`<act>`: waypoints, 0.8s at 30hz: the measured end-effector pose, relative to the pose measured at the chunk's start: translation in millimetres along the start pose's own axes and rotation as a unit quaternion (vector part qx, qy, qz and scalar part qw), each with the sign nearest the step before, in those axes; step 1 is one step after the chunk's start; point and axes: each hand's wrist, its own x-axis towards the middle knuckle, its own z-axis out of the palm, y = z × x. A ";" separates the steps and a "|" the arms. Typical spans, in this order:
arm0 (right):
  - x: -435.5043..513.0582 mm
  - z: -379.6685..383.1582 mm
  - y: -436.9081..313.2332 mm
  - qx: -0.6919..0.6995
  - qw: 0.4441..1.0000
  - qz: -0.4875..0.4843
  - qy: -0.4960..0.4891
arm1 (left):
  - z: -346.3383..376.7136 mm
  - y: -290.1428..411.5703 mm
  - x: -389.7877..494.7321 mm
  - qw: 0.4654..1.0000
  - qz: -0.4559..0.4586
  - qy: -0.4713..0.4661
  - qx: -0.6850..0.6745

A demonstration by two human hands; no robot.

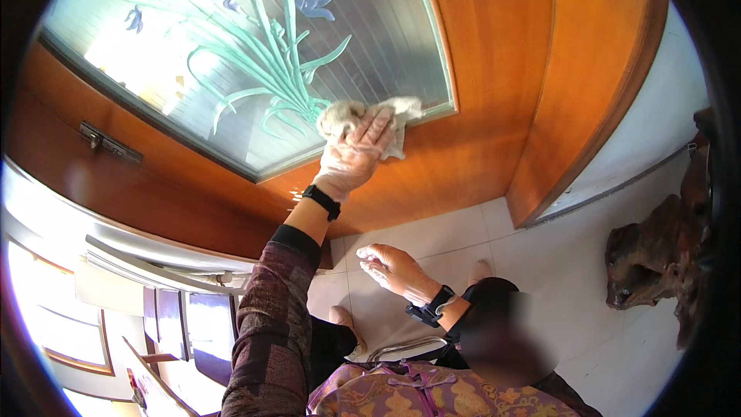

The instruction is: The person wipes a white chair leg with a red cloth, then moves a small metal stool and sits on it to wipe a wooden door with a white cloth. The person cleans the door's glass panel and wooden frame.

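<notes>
My left hand (pixel 353 153) presses a pale, crumpled cloth (pixel 399 113) against the lower corner of a glass panel (pixel 382 52). The cloth overlaps the panel's edge and the orange-brown wooden frame (pixel 428 156) around it. Green leaves (pixel 278 69) and purple flowers (pixel 312 3) decorate the glass. Lower down, my right hand (pixel 393 269) hangs in front of my body above the tiled floor, with loosely curled fingers and nothing visible in it. Both wrists wear black bands.
A metal bolt latch (pixel 110 142) sits on the wood at left. Dark, gnarled wood (pixel 648 260) stands on the floor at right, near a white wall (pixel 631 110). Chairs (pixel 211 330) and a bright window (pixel 58 313) show at lower left. A metal tube (pixel 405 344) curves near my legs.
</notes>
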 end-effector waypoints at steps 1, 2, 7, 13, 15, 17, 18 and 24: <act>0.6 -1.6 1.0 -0.002 1.000 -0.026 0.016 | 2.8 -1.3 -5.3 1.000 0.022 0.006 0.002; 1.0 -3.4 1.8 -0.002 1.000 -0.022 0.021 | 2.7 -6.2 -8.1 0.999 0.045 0.012 0.005; -6.7 -14.6 -1.7 -0.035 0.999 -0.014 0.028 | -65.1 -109.1 16.3 0.993 0.004 0.081 0.090; -16.9 -29.4 -9.1 -0.055 0.997 -0.029 0.043 | -241.5 -222.8 160.6 0.897 -0.110 0.414 0.108; -15.8 -32.5 -11.0 -0.042 0.995 -0.061 0.059 | -272.6 -214.3 199.1 0.892 -0.152 0.416 0.090; -13.6 -34.1 -12.2 -0.050 0.995 -0.067 0.062 | -254.4 -186.2 225.3 0.858 -0.189 0.471 0.080; -13.1 -34.0 -12.5 -0.048 0.993 -0.082 0.069 | -246.6 -175.0 231.3 0.864 -0.162 0.462 0.115; -11.8 -31.3 -13.4 -0.044 0.993 -0.083 0.078 | -122.8 -76.6 194.6 0.921 -0.081 0.365 0.110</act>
